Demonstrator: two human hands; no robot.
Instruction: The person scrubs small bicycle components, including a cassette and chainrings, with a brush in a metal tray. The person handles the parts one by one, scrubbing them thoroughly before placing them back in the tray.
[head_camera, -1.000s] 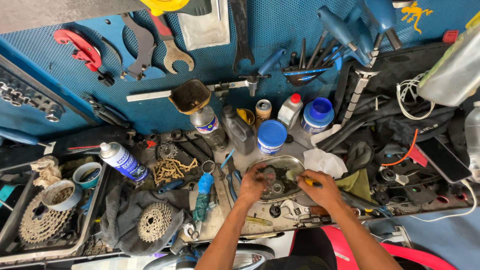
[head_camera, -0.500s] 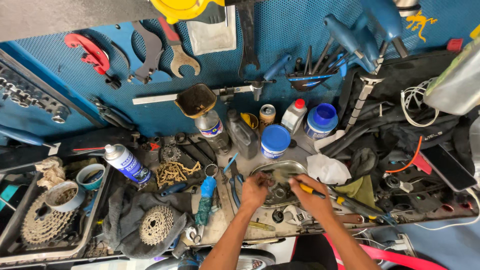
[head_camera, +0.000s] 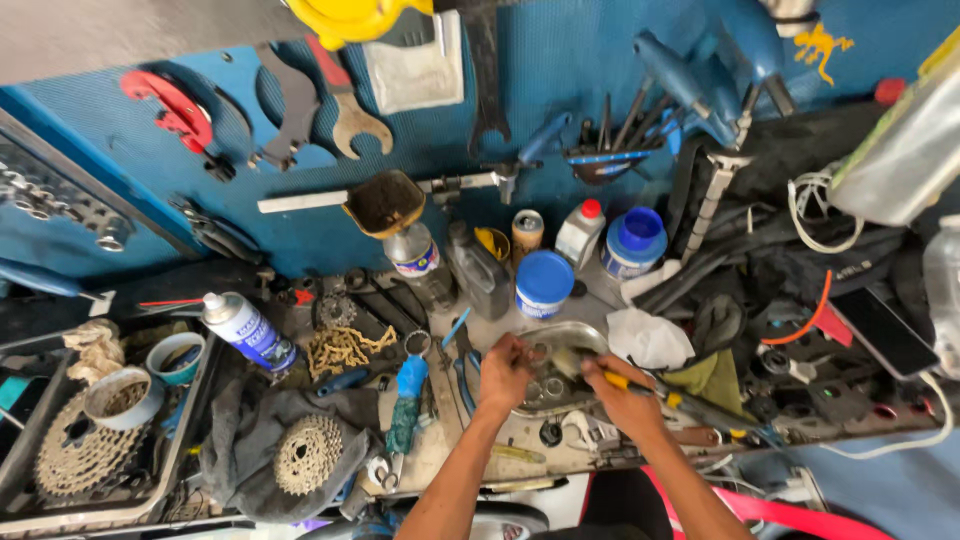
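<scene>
A shallow metal bowl with small metal parts in it sits on the cluttered workbench. My left hand rests on the bowl's left rim, its fingers pinched over the parts inside. My right hand is at the bowl's right side and grips a yellow-handled tool whose shaft points to the right. What the left fingers pinch is too small to tell.
A blue pegboard holds wrenches and blue-handled tools. Tubs, bottles and a spray can stand behind the bowl. A chain, a cassette on a grey rag, pliers and a left tray of sprockets crowd the bench.
Both hands have shifted slightly lower over the bowl while the camera view tilted a little. The right hand still holds the yellow-handled tool.
</scene>
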